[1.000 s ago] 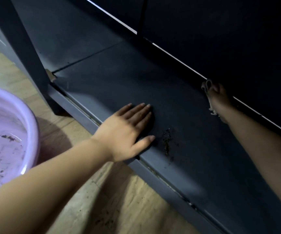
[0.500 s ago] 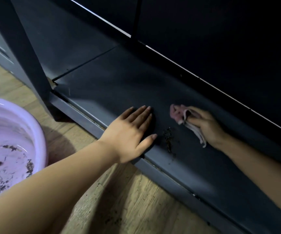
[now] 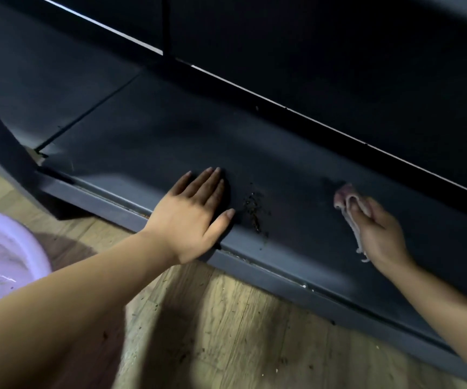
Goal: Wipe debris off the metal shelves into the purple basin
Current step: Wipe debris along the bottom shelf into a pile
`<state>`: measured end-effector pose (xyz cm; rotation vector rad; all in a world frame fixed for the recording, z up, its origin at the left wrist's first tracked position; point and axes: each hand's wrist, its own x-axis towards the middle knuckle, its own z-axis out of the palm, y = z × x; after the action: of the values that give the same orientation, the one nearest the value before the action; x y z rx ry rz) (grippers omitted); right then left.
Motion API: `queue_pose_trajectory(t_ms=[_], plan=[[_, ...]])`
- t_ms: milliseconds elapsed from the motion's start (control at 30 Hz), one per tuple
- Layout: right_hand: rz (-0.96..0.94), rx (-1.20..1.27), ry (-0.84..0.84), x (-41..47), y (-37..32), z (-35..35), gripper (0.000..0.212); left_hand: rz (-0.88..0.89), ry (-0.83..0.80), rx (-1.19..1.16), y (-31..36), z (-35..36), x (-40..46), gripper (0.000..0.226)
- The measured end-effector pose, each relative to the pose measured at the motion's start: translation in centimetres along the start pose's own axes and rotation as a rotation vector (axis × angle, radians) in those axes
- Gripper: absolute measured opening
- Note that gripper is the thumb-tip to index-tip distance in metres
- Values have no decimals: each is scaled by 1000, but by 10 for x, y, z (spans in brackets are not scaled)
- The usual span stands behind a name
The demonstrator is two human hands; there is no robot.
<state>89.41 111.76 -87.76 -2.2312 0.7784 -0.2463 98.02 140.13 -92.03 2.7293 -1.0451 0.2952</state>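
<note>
wiping cloth now farther from debris

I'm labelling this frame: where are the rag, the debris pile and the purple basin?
rag (image 3: 351, 213): head view, on its bunched fold by the fingers.
debris pile (image 3: 253, 210): head view, on its dense middle.
purple basin (image 3: 34, 248): head view, on its rim.

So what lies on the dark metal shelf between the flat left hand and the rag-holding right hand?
In the head view, a small patch of dark debris beside the left hand; then bare shelf up to the right hand.
</note>
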Motion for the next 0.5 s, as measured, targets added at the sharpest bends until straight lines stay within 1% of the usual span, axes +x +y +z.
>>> queue_pose_trajectory(t_ms=[67, 167, 233, 300, 367, 433, 500], plan=[[-49, -25, 34, -11, -8, 11, 48, 25, 10, -1, -3, 0, -1, 70], [-122, -32, 38, -20, -31, 37, 38, 38, 9, -3, -17, -4, -5, 73], [-184, -43, -14, -23, -47, 59, 37, 64, -5, -8, -32, -9, -8, 76], [-231, -113, -78, -27, -65, 82, 32, 117, -10, 17, -44, -11, -12, 75], [-224, -117, -130, -32, -86, 97, 33, 168, -6, 40, -52, -12, -13, 74], [-176, -53, -182, -34, -97, 100, 30, 196, 2, 38, -54, -13, -11, 74], [-150, -66, -169, -33, -94, 90, 26, 214, 5, 34, -54, -16, -11, 74]])
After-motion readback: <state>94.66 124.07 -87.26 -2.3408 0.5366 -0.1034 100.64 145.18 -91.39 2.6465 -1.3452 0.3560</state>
